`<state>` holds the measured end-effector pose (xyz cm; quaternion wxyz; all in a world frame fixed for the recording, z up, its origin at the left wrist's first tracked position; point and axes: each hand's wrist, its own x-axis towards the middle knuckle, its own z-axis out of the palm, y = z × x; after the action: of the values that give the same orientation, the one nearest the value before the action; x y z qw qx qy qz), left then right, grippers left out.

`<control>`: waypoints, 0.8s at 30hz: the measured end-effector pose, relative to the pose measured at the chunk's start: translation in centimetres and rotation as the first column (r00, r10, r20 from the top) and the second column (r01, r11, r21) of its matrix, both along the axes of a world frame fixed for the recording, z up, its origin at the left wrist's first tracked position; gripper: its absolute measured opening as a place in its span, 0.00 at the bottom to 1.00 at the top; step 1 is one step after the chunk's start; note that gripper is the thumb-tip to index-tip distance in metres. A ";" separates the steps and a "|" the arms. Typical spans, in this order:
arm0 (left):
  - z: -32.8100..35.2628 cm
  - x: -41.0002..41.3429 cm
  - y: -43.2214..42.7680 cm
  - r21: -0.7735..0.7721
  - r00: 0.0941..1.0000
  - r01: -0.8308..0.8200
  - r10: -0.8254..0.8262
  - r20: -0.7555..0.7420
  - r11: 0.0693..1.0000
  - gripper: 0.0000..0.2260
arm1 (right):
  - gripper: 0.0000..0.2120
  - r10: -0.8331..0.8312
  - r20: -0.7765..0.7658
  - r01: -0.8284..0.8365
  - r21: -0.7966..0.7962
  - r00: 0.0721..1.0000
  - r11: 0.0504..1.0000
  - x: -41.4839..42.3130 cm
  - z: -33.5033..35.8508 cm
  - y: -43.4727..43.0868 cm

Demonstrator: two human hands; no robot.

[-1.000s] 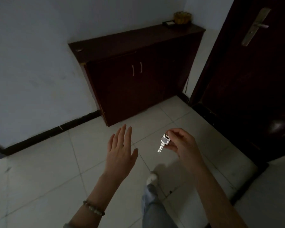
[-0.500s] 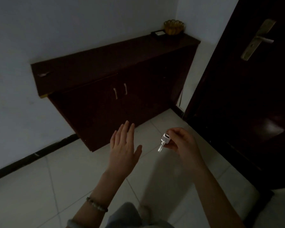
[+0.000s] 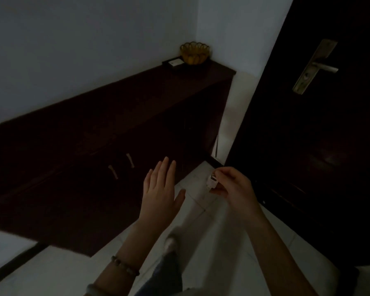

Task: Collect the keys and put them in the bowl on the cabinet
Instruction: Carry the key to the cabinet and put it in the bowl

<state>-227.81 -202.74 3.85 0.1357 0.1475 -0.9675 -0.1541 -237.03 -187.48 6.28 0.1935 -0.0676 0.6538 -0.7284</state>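
My right hand (image 3: 233, 189) pinches a small silver key (image 3: 212, 182) by its head, low in the middle of the view above the floor tiles. My left hand (image 3: 161, 194) is spread flat with nothing in it, just left of the key, in front of the cabinet doors. A yellow scalloped bowl (image 3: 194, 52) stands at the far right end of the dark wooden cabinet (image 3: 120, 103), against the wall corner. The key's blade is mostly hidden by my fingers.
A small dark tray with a white card (image 3: 174, 63) lies beside the bowl. A dark door (image 3: 308, 146) with a metal lever handle (image 3: 316, 67) fills the right side. White floor tiles (image 3: 218, 231) run between cabinet and door; my leg and shoe (image 3: 171, 244) show below.
The view has moved closer to the cabinet and the bowl now appears larger. Both hands stay in front of me, the right still holding the key, its blade now less visible.
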 end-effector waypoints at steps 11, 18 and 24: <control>1.8 -18.3 -10.4 -0.092 0.996 0.081 -0.084 -0.026 0.992 0.31 | 0.12 -0.068 -0.052 0.066 -0.036 0.996 0.997 -17.8 2.0 -9.6; 1.6 -28.4 -14.1 -0.052 0.996 0.078 -0.080 -0.047 0.996 0.30 | 0.12 -0.075 -0.016 0.074 -0.042 0.997 0.996 -27.8 1.4 -13.1; 0.9 -38.3 -17.2 -0.053 0.999 -0.010 0.007 -0.051 0.999 0.31 | 0.07 -0.005 -0.041 0.004 -0.010 0.999 1.000 -38.3 0.7 -16.6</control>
<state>-266.15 -219.91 4.79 0.1646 0.1440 -0.9669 -0.1315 -275.30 -204.05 7.00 0.1782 -0.0818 0.6542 -0.7305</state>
